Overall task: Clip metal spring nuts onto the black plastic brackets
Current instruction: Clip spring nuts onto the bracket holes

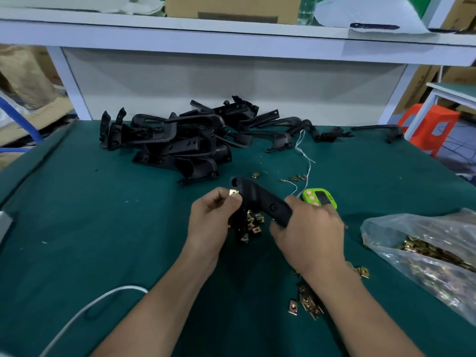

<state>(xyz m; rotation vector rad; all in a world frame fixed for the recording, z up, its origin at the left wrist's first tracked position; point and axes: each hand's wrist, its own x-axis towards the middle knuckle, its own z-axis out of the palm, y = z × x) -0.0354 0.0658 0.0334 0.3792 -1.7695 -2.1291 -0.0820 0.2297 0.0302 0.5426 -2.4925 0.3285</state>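
Note:
Above the middle of the green table my right hand grips one end of a black plastic bracket. My left hand pinches a brass-coloured spring nut against the bracket's far end. Under the bracket lies a small heap of loose spring nuts. More spring nuts lie scattered near my right forearm. A pile of black brackets is stacked at the back of the table.
A clear plastic bag of spring nuts lies at the right. A green timer sits behind my right hand, with white string beside it. A white cable runs at the lower left. A white shelf overhangs the back.

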